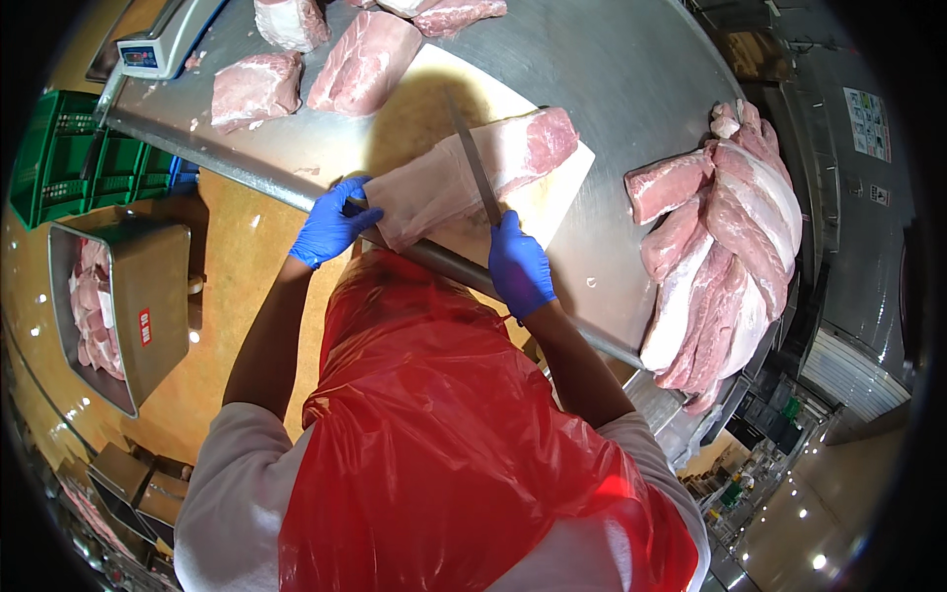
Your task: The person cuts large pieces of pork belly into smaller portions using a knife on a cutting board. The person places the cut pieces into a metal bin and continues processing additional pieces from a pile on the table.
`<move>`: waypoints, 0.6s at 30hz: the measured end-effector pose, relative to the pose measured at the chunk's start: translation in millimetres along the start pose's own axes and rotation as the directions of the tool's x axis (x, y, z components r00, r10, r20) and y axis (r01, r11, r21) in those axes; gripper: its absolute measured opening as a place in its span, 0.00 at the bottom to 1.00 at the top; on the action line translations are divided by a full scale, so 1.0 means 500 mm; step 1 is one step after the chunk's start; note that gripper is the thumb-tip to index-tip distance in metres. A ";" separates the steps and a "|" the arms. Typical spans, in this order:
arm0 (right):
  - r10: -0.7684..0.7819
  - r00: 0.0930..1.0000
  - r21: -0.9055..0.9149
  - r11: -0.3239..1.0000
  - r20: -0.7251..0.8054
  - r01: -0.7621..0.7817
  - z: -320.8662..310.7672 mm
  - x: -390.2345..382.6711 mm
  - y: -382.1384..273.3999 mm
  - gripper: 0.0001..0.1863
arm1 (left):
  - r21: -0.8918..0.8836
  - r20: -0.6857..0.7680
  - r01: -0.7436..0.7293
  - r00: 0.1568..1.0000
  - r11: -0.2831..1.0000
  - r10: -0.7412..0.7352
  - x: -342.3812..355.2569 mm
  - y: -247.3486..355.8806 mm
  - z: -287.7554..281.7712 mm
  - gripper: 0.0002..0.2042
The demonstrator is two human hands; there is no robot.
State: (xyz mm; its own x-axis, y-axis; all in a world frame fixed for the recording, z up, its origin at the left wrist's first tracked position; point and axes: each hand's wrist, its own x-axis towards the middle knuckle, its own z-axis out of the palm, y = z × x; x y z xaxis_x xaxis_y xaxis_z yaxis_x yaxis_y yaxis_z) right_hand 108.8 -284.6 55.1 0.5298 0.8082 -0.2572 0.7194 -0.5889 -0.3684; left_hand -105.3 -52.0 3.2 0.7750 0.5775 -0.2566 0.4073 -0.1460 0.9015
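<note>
A long piece of pale pink pork loin (434, 187) lies slantwise on a white cutting board (564, 202), its near-left end reaching the table's edge. My left hand (335, 223), in a blue glove, is closed at that end, thumb and fingers on the meat. In my right hand (521, 266), also blue-gloved, is the handle of a long knife (472, 153). Its blade lies across the top of the loin, with the tip pointing away past the meat's far side. The handle is mostly hidden by my fingers.
Several cut pork blocks (367, 64) lie at the table's far left, near a scale (163, 54). A heap of long loins (730, 257) covers the right side of the metal table (631, 89). At floor left stand a metal bin (148, 296) of meat and green crates (64, 163).
</note>
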 end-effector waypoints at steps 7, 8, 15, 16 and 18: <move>-0.053 0.998 -0.095 0.994 -0.039 0.049 0.004 0.003 0.009 0.08 | -0.016 0.010 0.026 1.000 1.000 -0.025 0.008 0.003 -0.003 0.27; -0.046 0.998 -0.097 0.994 -0.044 0.042 0.008 0.002 0.010 0.08 | -0.016 0.003 0.012 1.000 1.000 -0.012 0.007 0.000 -0.002 0.27; -0.032 0.997 -0.101 0.995 -0.066 0.025 0.017 0.000 0.004 0.07 | -0.019 0.031 0.071 0.997 0.997 -0.071 0.007 0.006 -0.005 0.29; -0.028 0.998 -0.091 0.996 -0.064 0.023 0.014 0.001 0.003 0.07 | 0.071 -0.039 0.027 0.999 0.997 -0.024 0.005 0.010 -0.002 0.31; -0.028 0.998 -0.086 0.996 -0.059 0.023 0.016 0.000 0.006 0.07 | 0.256 -0.164 -0.043 0.983 0.966 0.088 0.005 0.022 0.011 0.35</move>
State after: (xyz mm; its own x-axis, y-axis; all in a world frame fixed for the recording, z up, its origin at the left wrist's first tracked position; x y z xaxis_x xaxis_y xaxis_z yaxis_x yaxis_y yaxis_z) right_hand 107.1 -286.0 46.7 0.5348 0.8225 -0.1934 0.7676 -0.5686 -0.2957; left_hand -96.5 -56.5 10.7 0.7180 0.6863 -0.1161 0.4836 -0.3718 0.7924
